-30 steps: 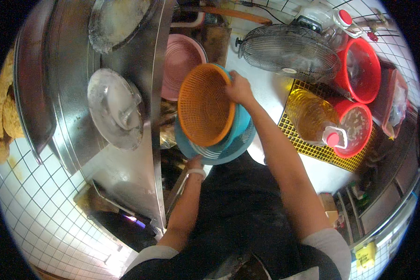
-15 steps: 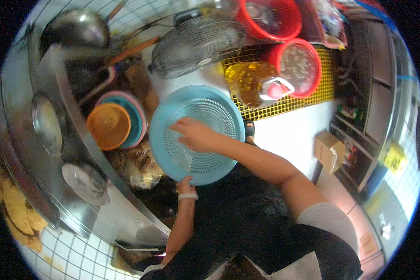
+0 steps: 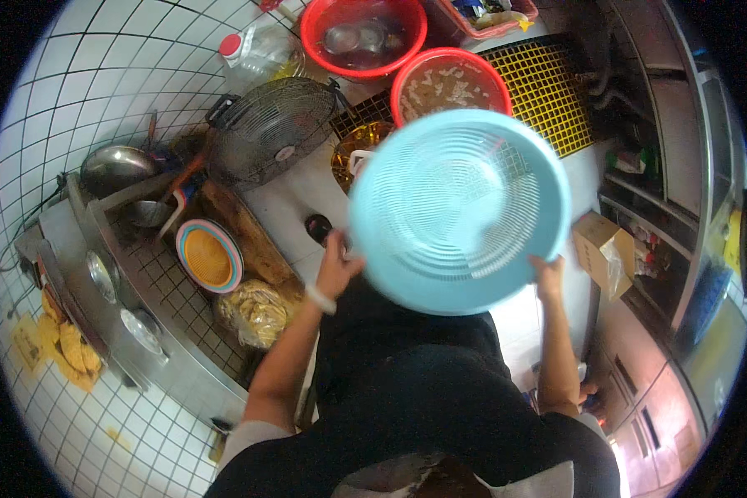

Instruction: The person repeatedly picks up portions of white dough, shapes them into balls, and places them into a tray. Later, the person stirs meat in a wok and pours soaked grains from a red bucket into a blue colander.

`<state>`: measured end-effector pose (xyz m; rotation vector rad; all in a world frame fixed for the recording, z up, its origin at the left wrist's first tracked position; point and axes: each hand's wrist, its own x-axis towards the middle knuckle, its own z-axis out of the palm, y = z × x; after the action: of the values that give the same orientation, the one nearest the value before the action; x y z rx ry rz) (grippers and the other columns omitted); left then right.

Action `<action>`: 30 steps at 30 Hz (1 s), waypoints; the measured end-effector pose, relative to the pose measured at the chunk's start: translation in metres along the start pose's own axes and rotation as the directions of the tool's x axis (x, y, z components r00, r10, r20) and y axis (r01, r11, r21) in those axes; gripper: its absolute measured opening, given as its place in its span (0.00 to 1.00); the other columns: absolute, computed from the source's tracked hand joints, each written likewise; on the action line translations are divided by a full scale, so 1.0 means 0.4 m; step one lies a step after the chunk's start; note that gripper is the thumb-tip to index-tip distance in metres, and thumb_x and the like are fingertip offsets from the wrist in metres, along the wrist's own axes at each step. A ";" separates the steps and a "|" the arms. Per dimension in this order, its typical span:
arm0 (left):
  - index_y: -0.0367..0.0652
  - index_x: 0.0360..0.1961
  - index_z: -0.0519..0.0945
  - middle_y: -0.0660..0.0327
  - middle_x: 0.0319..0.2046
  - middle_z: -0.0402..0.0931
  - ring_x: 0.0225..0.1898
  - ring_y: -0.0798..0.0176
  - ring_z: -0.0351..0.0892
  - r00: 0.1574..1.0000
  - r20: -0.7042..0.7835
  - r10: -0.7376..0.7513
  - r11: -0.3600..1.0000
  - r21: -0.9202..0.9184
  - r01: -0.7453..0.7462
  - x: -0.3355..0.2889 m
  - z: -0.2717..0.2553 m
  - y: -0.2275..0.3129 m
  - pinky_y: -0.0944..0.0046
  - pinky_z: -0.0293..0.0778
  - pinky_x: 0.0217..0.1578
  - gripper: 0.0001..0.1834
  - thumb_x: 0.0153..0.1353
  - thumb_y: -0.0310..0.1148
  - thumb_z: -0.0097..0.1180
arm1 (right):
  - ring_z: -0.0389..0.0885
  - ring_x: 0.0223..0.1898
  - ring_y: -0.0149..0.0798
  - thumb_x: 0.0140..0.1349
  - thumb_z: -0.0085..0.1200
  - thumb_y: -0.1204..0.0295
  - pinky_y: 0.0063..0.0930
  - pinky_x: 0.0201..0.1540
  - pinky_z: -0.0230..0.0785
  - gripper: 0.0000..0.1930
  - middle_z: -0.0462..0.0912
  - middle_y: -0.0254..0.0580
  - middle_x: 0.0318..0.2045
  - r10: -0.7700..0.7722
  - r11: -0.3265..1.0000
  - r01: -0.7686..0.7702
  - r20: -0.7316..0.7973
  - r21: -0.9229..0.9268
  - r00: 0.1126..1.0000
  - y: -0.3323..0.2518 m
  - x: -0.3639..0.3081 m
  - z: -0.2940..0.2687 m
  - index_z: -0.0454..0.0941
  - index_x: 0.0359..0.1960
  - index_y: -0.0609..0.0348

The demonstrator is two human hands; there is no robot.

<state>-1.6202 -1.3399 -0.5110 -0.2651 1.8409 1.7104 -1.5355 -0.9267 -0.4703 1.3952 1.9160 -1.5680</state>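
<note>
A large round light-blue plastic colander (image 3: 440,295) is held up in front of me by its rim, with light showing through its slots. My left hand (image 3: 338,270) grips the rim at the lower left; a pale band circles that wrist. On the opposite side, my right hand (image 3: 548,278) has its fingers closed on the rim at the lower right. Nothing shows inside the colander. Just beyond its left edge, a jug of golden oil (image 3: 353,153) is partly hidden behind it.
A red basin of pale pieces in liquid (image 3: 505,87) and a red basin holding metal bowls (image 3: 314,37) stand ahead, near a yellow floor grating (image 3: 556,104). A fan (image 3: 274,137), stacked small colanders (image 3: 203,256) and a plastic bag (image 3: 257,311) lie left; a cardboard box (image 3: 593,253) is right.
The colander has moved right and been raised, tilting somewhat. My right hand has left its inside and taken hold of the right rim. My view has shifted as well.
</note>
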 end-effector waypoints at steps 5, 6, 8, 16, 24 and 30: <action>0.53 0.60 0.55 0.53 0.62 0.47 0.64 0.49 0.42 0.958 0.265 0.114 0.137 0.950 -0.279 0.460 0.148 0.080 0.36 0.42 0.56 0.40 0.47 0.53 0.55 | 0.72 0.33 0.37 0.41 0.49 0.83 0.27 0.33 0.66 0.22 0.73 0.41 0.35 0.228 0.963 -0.166 -0.313 0.215 0.922 0.166 0.074 -0.438 0.66 0.43 0.68; 0.52 0.58 0.59 0.53 0.59 0.53 0.62 0.49 0.46 0.958 0.272 -0.091 0.059 0.962 -0.268 0.514 0.168 0.082 0.38 0.46 0.55 0.37 0.50 0.54 0.53 | 0.72 0.30 0.36 0.41 0.49 0.83 0.26 0.33 0.65 0.21 0.73 0.40 0.33 0.229 0.950 -0.100 -0.441 0.296 0.868 0.212 0.072 -0.486 0.66 0.42 0.69; 0.48 0.53 0.66 0.52 0.54 0.62 0.58 0.50 0.56 0.895 0.189 -0.405 -0.003 0.978 -0.208 0.592 0.175 0.082 0.41 0.53 0.53 0.31 0.52 0.54 0.49 | 0.70 0.25 0.33 0.40 0.49 0.82 0.23 0.25 0.63 0.15 0.72 0.37 0.27 0.303 0.943 -0.188 -0.473 0.275 0.828 0.285 0.071 -0.567 0.70 0.35 0.67; 0.43 0.34 0.78 0.53 0.32 0.76 0.37 0.51 0.74 0.926 0.046 -0.376 0.359 0.928 0.100 0.362 0.092 -0.065 0.57 0.67 0.40 0.24 0.53 0.55 0.47 | 0.68 0.19 0.31 0.40 0.52 0.79 0.22 0.15 0.57 0.07 0.71 0.36 0.22 0.568 0.822 -0.379 -0.561 0.426 0.603 0.457 0.033 -0.549 0.70 0.24 0.61; 0.44 0.38 0.77 0.51 0.30 0.76 0.35 0.52 0.75 0.926 -0.217 -0.310 0.765 0.522 0.378 0.047 -0.031 -0.319 0.58 0.67 0.40 0.21 0.54 0.49 0.48 | 0.69 0.22 0.35 0.42 0.48 0.80 0.25 0.20 0.63 0.13 0.69 0.36 0.26 0.506 0.858 -0.415 -0.367 0.302 0.780 0.295 0.158 -0.535 0.68 0.33 0.62; 0.43 0.52 0.65 0.59 0.30 0.75 0.28 0.59 0.73 0.687 -0.472 -0.553 0.755 0.064 0.652 0.006 -0.200 -0.485 0.60 0.71 0.33 0.25 0.58 0.47 0.45 | 0.71 0.26 0.38 0.42 0.48 0.81 0.28 0.27 0.69 0.15 0.71 0.37 0.26 0.273 0.947 -0.221 -0.223 0.232 0.936 0.179 0.285 -0.526 0.68 0.36 0.64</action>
<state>-1.5426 -1.4446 -0.6755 -1.1051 1.9157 1.0022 -1.4633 -0.6927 -0.5193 1.9241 1.6576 -1.5588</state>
